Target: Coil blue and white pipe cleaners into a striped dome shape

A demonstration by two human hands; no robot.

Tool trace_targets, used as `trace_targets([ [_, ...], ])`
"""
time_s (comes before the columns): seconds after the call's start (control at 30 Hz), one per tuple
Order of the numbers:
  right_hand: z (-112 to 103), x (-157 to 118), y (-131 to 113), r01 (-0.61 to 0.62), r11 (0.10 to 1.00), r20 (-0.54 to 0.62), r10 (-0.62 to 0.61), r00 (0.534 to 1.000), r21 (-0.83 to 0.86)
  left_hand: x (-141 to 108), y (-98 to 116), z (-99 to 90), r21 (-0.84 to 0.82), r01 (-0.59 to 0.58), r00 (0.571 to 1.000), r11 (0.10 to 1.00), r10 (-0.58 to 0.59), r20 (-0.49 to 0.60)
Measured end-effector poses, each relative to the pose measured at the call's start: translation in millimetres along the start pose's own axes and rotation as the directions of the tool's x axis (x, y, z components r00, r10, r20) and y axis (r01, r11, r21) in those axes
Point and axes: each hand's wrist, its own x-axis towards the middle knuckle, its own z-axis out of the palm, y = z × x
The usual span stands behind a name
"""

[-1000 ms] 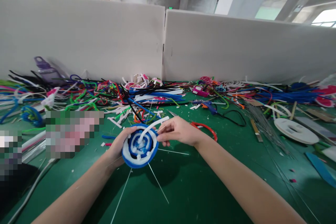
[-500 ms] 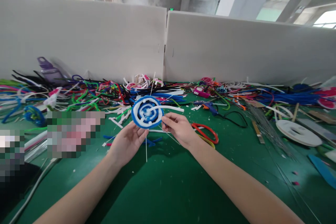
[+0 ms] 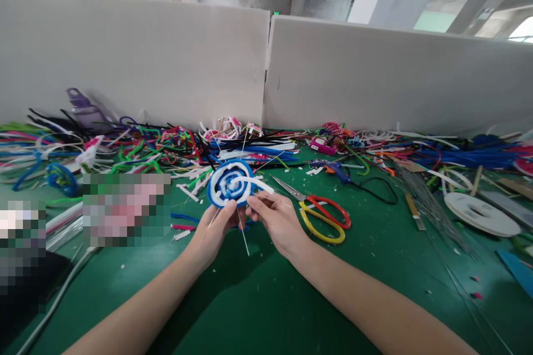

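Note:
A round spiral disc of blue and white pipe cleaners (image 3: 214, 187) is held up over the green table, with thin wire spokes sticking out past its rim. My left hand (image 3: 219, 222) grips its lower edge, thumb on the front face and fingers behind. At the right rim, the fingers of my right hand (image 3: 272, 213) are pinched on the disc's edge. A loose white pipe-cleaner end (image 3: 262, 184) runs from the spiral out above my right fingers. Scissors (image 3: 325, 227) with one red and one yellow handle loop lie to the right, blades apart.
A glue gun (image 3: 337, 172) with a dark cable lies behind the scissors. Heaps of coloured pipe cleaners (image 3: 145, 144) line the grey partition (image 3: 133, 61). On the right are a white spool (image 3: 478, 216) and thin wires (image 3: 437, 216); a purple bottle (image 3: 85, 111) stands back left.
The disc has turned and tilted, its spokes now at other angles. My left thumb has come over onto its front face. More of the scissors shows beside my right hand.

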Motion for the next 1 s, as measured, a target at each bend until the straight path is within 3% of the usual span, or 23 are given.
trace_targets([
  [0.2,10,-6,4,-0.036,0.999,0.037,0.036,0.999,0.002,0,-3,2.0,-0.004,0.056,0.993,0.998,-0.056,-0.105],
  [0.37,12,-8,3,-0.081,0.994,0.039,0.079,0.996,0.068,1,-10,-1.0,0.067,-0.001,0.98,0.998,0.015,-0.2],
  [0.57,14,-10,1,-0.101,0.994,0.02,0.1,0.995,0.045,4,-15,-1.0,0.02,-0.09,0.943,0.996,0.092,-0.319],
  [0.73,17,-12,-2,-0.021,0.997,-0.043,0.018,0.999,-0.072,2,-17,1.1,0.029,-0.09,0.933,0.996,0.094,-0.346],
  [1.0,20,-12,4,-0.143,0.989,-0.161,0.147,0.976,0.037,0,-19,3.4,0.105,-0.043,0.933,0.994,0.077,-0.351],
])
